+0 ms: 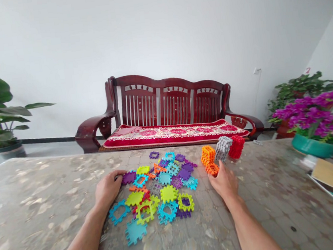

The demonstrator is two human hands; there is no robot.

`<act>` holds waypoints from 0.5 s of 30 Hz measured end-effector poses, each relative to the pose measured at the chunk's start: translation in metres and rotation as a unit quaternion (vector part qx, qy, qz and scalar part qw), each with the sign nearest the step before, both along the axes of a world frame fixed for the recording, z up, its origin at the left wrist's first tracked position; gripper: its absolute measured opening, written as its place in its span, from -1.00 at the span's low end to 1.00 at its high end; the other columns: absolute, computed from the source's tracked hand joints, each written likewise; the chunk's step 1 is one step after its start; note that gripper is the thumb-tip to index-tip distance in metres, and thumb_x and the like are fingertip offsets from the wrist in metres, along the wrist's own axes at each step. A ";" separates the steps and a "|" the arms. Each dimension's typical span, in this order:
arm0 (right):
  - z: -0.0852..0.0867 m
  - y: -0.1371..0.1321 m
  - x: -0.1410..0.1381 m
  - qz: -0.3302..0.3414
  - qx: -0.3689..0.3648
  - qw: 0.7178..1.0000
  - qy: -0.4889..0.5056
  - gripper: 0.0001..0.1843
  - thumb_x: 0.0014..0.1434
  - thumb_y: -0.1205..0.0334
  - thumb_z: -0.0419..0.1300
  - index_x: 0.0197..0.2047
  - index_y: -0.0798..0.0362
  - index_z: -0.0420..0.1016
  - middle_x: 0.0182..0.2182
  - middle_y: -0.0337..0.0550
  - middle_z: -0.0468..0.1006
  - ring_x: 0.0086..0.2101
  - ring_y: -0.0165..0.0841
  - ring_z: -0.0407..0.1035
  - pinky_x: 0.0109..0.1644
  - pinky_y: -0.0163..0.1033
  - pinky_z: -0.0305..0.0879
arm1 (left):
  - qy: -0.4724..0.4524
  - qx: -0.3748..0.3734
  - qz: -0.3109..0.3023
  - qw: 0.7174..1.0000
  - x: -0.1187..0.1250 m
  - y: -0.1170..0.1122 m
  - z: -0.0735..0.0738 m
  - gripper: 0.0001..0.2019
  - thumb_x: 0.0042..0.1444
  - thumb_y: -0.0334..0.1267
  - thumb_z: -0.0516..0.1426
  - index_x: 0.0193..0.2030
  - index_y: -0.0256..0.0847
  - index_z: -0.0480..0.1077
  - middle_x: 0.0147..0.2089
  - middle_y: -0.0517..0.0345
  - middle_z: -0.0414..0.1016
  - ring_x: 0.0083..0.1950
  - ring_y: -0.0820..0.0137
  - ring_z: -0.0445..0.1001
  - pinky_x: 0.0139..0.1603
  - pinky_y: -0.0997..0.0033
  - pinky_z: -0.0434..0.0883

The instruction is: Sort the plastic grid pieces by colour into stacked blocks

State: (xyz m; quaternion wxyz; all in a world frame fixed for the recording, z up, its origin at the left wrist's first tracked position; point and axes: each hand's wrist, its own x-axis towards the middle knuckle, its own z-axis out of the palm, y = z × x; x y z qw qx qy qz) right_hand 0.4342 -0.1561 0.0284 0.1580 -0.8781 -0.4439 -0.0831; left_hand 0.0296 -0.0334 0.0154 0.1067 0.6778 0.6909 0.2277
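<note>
Right of centre in the frame, the right hand [225, 180] has its grip at the orange tiles [213, 169]; whether it closes on them cannot be told. They look like light, stiff, smooth plastic, best taken by their notched edges (the teeth should resist slipping). Left of centre, the left hand [109, 187] is at a purple tile [129, 178], its grip equally unclear. Mid-frame, toothed loose tiles [168, 193], some with cut-out centres, overlap on the mottled bench [209, 232].

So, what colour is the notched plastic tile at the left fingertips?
The tile is purple, clearest in the head view.
</note>
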 end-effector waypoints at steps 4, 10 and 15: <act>0.001 -0.001 -0.001 0.005 0.005 1.000 0.001 -0.27 0.14 0.02 0.14 0.33 0.12 0.16 -0.01 0.14 0.54 -0.03 -0.05 0.42 0.02 -0.03 0.28 | -0.002 0.009 0.001 1.000 0.000 0.000 0.000 -0.64 0.11 -0.20 0.00 -0.08 0.01 0.57 -0.08 0.22 0.65 -0.08 0.27 0.57 -0.15 0.43 0.42; 0.000 0.000 -0.003 0.007 -0.005 1.000 0.012 -0.28 0.15 0.03 0.13 0.33 0.09 0.15 0.04 0.11 0.50 0.00 -0.07 0.39 0.02 -0.05 0.25 | -0.004 0.003 -0.001 1.000 0.001 0.000 0.000 -0.64 0.12 -0.20 -0.01 -0.08 0.00 0.57 -0.07 0.21 0.65 -0.07 0.27 0.57 -0.11 0.41 0.42; -0.001 -0.002 -0.005 0.019 0.017 0.999 -0.027 -0.33 0.12 0.05 0.16 0.28 0.07 0.22 0.03 0.07 0.47 0.01 -0.06 0.33 0.02 -0.06 0.21 | -0.008 0.001 0.001 1.000 0.001 0.000 -0.001 -0.64 0.12 -0.22 0.00 -0.07 0.00 0.56 -0.08 0.20 0.65 -0.06 0.29 0.56 -0.11 0.42 0.41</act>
